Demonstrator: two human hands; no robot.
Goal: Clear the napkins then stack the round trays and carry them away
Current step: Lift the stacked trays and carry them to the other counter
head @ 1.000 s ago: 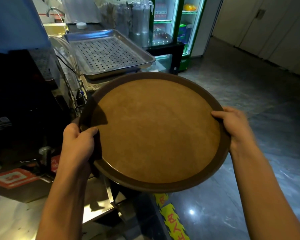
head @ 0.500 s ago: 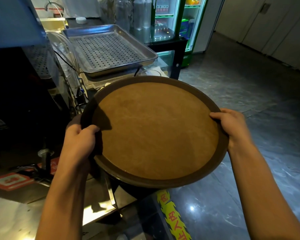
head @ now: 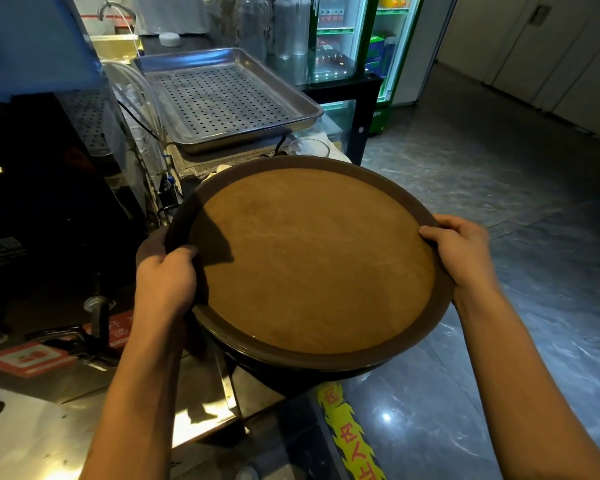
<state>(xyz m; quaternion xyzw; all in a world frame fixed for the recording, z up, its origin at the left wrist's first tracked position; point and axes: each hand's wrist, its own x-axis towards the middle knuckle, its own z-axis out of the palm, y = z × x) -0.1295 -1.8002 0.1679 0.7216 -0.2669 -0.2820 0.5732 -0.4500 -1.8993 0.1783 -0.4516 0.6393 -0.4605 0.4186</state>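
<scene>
Both our left hand [head: 165, 282] and right hand [head: 461, 254] clamp the stacked round brown plastic trays [head: 309, 261], now carried lower and nearer the perforated steel pan [head: 222, 98], so set-down seems close.

Dark glossy marble-look floor [head: 520, 209] right, ceiling-light glare near. Pale panelled wall [head: 551, 53] far right. Lit green-framed drinks fridge [head: 371, 46] far centre. Steel counter [head: 32, 441] near left; perforated metal tray [head: 222, 98] beyond. Yellow floor sticker [head: 350, 434] near centre.

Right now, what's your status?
Left hand and right hand grip the round trays, stacked, no napkins. Metal tray ahead.
</scene>
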